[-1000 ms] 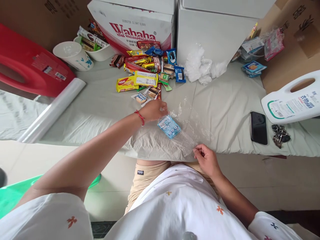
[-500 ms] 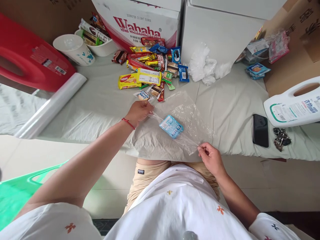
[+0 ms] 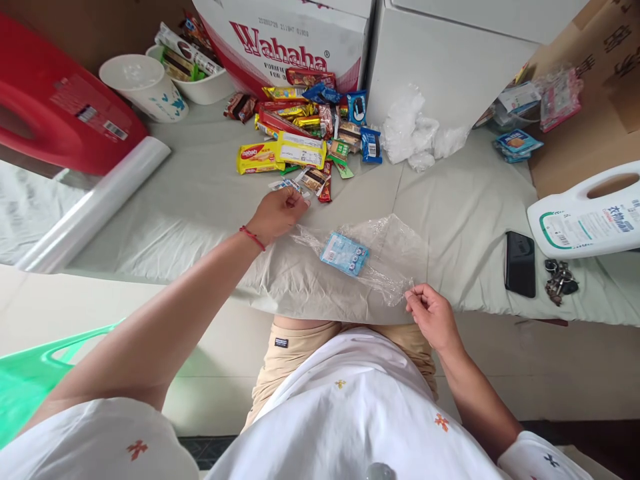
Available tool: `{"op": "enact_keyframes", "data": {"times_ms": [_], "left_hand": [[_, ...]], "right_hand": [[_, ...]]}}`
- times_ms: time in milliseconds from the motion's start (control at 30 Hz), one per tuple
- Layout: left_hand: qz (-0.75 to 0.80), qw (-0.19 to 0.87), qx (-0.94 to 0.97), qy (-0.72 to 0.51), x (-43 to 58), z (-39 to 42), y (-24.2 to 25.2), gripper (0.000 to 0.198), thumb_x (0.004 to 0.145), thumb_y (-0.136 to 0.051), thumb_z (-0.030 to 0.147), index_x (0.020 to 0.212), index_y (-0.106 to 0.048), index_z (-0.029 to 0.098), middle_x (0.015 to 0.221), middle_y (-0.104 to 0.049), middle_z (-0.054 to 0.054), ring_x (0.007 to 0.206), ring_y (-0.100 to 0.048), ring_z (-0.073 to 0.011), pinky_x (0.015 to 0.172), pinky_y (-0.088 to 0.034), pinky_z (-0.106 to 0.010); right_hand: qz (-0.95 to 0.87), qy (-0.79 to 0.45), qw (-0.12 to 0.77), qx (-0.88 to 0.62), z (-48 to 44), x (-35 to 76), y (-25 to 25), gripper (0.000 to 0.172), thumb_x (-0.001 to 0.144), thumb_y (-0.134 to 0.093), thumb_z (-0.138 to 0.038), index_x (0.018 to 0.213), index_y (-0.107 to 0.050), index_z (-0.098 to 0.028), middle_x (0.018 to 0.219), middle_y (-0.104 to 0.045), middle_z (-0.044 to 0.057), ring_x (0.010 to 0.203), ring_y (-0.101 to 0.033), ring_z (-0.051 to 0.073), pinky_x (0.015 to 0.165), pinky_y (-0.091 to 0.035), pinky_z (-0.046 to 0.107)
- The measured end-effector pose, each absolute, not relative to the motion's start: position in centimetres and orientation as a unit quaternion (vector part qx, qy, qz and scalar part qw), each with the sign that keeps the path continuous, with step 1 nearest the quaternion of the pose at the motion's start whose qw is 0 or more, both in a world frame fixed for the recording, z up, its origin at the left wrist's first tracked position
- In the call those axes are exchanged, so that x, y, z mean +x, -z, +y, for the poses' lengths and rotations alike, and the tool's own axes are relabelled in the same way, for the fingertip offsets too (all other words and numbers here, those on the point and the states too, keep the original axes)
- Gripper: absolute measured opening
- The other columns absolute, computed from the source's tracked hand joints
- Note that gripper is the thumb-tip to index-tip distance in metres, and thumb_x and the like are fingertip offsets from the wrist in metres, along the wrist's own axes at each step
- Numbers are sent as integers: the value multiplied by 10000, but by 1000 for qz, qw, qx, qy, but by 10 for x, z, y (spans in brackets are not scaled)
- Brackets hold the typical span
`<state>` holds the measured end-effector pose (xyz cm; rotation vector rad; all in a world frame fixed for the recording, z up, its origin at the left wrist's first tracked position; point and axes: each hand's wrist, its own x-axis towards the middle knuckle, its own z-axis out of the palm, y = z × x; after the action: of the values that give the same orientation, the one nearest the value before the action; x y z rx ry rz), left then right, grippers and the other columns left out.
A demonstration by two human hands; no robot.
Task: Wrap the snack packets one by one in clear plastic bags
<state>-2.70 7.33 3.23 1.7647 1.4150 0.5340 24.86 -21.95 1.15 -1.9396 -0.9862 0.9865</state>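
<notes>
A clear sheet of plastic film (image 3: pixel 400 250) lies crumpled on the cloth near the front edge. On it rests a light-blue printed packet (image 3: pixel 345 254), partly wrapped by the film. My right hand (image 3: pixel 433 317) pinches the film's near right corner. My left hand (image 3: pixel 279 215), with a red cord at its wrist, is closed just beyond the film's left end, fingertips together. It overlaps a small clear-wrapped snack (image 3: pixel 287 185) at the near side of the snack pile; whether it grips anything is hidden.
Several wrapped snacks (image 3: pixel 301 150) lie before a Wahaha carton (image 3: pixel 285 43). A film roll (image 3: pixel 100 203), paper cup (image 3: pixel 145 87) and red jug (image 3: pixel 65 100) stand left. Crumpled plastic (image 3: pixel 410 133) sits at the back; a phone (image 3: pixel 520 263), keys (image 3: pixel 561 280) and white bottle (image 3: pixel 590 213) are right.
The film's left corner has slipped away from my left hand, and its far part has drawn nearer. My right hand has shifted slightly right. The blue packet has turned a little.
</notes>
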Motion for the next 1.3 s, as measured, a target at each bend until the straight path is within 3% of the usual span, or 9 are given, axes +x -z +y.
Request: {"op": "enact_keyframes", "data": {"times_ms": [167, 267, 400, 600, 767, 833, 967, 1100, 1300], "left_hand": [[387, 377, 813, -219, -29, 49, -48, 535, 842, -639, 595, 1188, -594, 190, 1270, -628, -121, 1155, -604, -266, 961, -498, -372], [311, 334, 870, -188, -24, 43, -48, 727, 795, -702, 668, 1322, -570, 185, 1361, -584, -158, 1270, -558, -320, 1114, -425, -452], [278, 319, 895, -143, -14, 43, -43, 779, 786, -693, 725, 1350, -578, 200, 1377, -577, -160, 1309, -529, -334, 1152, -392, -476], [319, 293, 892, -129, -6, 30, -35, 762, 747, -738, 707, 1301, -622, 198, 1299, -609, -154, 1230, -567, -355, 1092, -432, -509], [416, 274, 849, -177, -12, 13, -31, 269, 885, -576, 426, 941, -683, 186, 1006, -674, -110, 964, -643, -272, 885, -506, -407], [471, 292, 805, -211, -18, 7, -29, 226, 886, -533, 378, 844, -657, 194, 895, -669, -79, 829, -630, -222, 790, -503, -352], [563, 333, 713, -253, -29, 0, -24, 222, 868, -555, 410, 809, -611, 204, 790, -653, -29, 691, -569, -169, 664, -459, -293], [600, 358, 668, -255, -32, -3, -22, 278, 885, -535, 478, 817, -582, 213, 679, -587, 5, 622, -516, -156, 602, -402, -283], [544, 371, 698, -282, -24, -3, -30, 550, 781, -649, 659, 1065, -575, 194, 1018, -674, -67, 852, -625, -200, 708, -469, -298]], "right_hand": [[-388, -372, 368, -759, -215, 252, -13, 502, 867, -628, -720, 826, -633, -220, 659, -677, 31, 515, -535, 142, 464, -398, 251], [-380, -362, 373, -765, -211, 259, -13, 494, 859, -649, -708, 831, -637, -215, 669, -683, 32, 514, -527, 137, 468, -396, 251], [-375, -354, 374, -771, -204, 271, -15, 461, 872, -658, -670, 845, -636, -211, 679, -665, 21, 514, -492, 124, 479, -387, 245], [-396, -311, 362, -785, -184, 287, -19, 385, 884, -659, -593, 835, -634, -212, 684, -672, 15, 516, -490, 121, 510, -377, 251], [-433, -240, 344, -798, -158, 297, -24, 281, 909, -634, -480, 860, -658, -205, 734, -700, 31, 613, -580, 152, 619, -443, 276], [-447, -205, 355, -795, -151, 292, -31, 247, 922, -625, -449, 880, -663, -208, 764, -705, 25, 638, -596, 157, 646, -461, 285], [-519, -111, 397, -748, -148, 258, -51, 183, 978, -597, -396, 940, -666, -230, 799, -697, 16, 648, -602, 157, 660, -488, 294], [-670, -112, 362, -638, -137, 217, -58, 142, 1018, -548, -299, 969, -672, -250, 899, -713, 45, 759, -659, 175, 713, -512, 299], [-692, -220, 244, -643, -80, 205, -45, 307, 986, -602, -294, 1277, -644, -203, 1243, -675, 117, 912, -684, 210, 788, -539, 332]]}}
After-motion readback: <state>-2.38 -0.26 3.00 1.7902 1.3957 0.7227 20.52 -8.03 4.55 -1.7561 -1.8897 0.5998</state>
